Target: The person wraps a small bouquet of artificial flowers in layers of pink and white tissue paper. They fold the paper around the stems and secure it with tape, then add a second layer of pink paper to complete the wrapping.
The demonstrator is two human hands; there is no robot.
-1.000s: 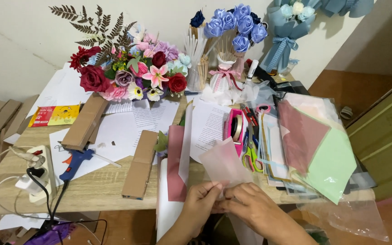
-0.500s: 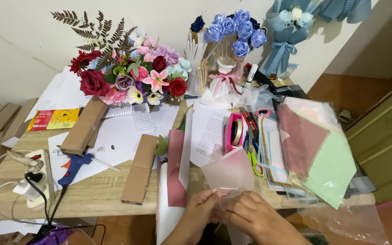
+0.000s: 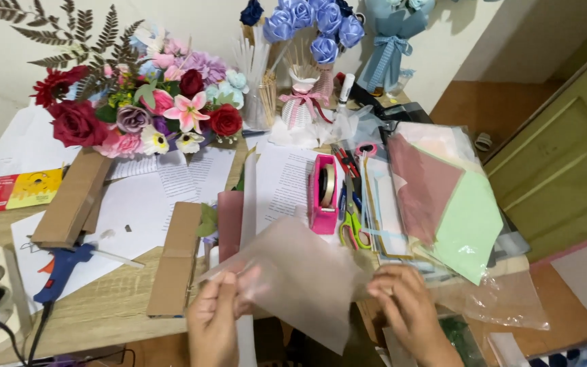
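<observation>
Nearby – tape dispenser (image 3: 323,194), scissors (image 3: 353,224).

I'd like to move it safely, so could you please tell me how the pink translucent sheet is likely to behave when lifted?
The sheet probably flops: it curves between the left hand and right hand. It seems very light, since fingers pinching its edges carry it. It looks thin, with the fingers showing through, so it may crease easily.
</observation>
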